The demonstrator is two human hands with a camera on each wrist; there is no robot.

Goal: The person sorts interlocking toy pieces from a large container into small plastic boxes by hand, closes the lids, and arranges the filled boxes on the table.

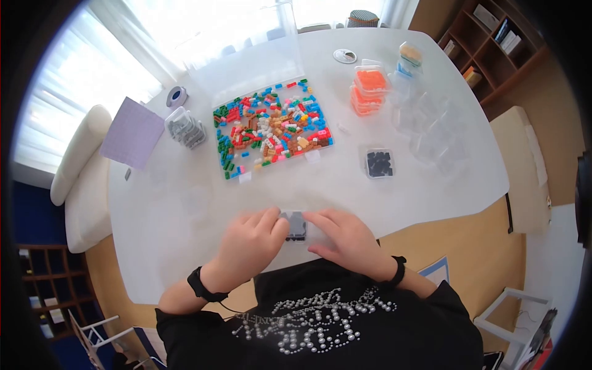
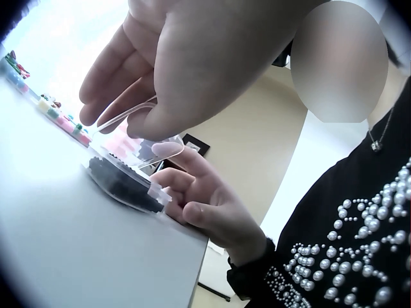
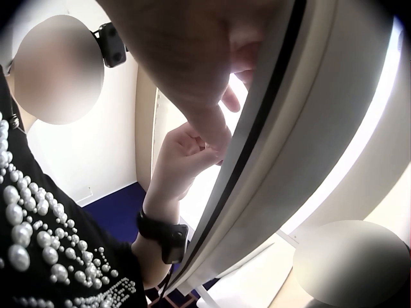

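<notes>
A small clear box of black bricks (image 2: pixel 122 183) stands at the near table edge, a see-through lid (image 2: pixel 119 122) tilted over it. My left hand (image 1: pixel 256 234) pinches the lid between thumb and fingers; the left wrist view shows this hand (image 2: pixel 173 70) above the box. At the box's right side is my right hand (image 1: pixel 348 240), index finger reaching to the lid and thumb spread apart from it. From below, the right wrist view shows both hands, with the table edge hiding the box.
A wide case of mixed bricks (image 1: pixel 271 129) lies ahead, its clear lid raised. Stacked boxes of grey pieces (image 1: pixel 185 128) stand left; orange boxes (image 1: pixel 370 86), clear empty boxes (image 1: pixel 431 129) and another box of black bricks (image 1: pixel 380 163) stand right. Tape (image 1: pixel 176 97) and purple paper (image 1: pixel 132 132) lie left.
</notes>
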